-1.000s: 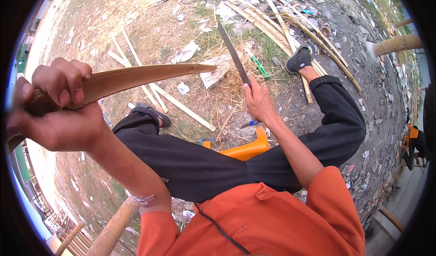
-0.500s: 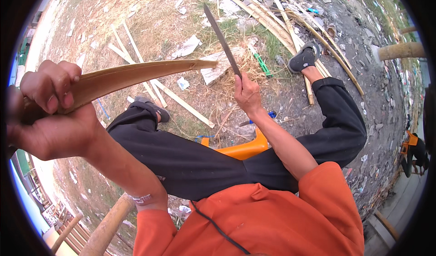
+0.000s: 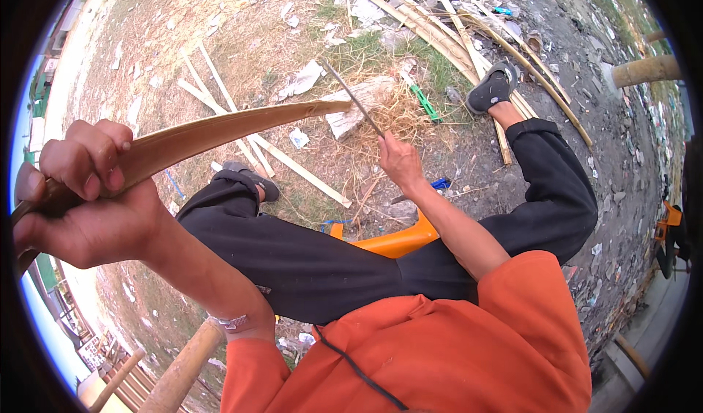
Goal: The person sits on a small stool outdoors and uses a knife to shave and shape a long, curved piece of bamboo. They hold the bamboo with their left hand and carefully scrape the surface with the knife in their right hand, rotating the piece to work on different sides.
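Note:
My left hand (image 3: 99, 201) is closed around the near end of a split bamboo strip (image 3: 227, 127), raised at the left. The strip slopes away to the right, and its far end lies over a pale wooden block (image 3: 357, 118) on the ground. My right hand (image 3: 401, 164) grips a long-bladed knife (image 3: 350, 94), its handle hidden in the fist. The blade appears edge-on and passes right by the strip's far end; I cannot tell whether they touch.
Several bamboo strips (image 3: 421, 26) lie by my right foot, others (image 3: 300, 171) by my left. A green tool (image 3: 423, 104) and a blue-handled one (image 3: 439, 184) lie on littered ground. An orange stool (image 3: 399, 241) is beneath me. Bamboo poles (image 3: 183, 365) stand at lower left.
My right hand has swung the knife blade down toward the strip's far end. My left hand and the strip have stayed nearly in place.

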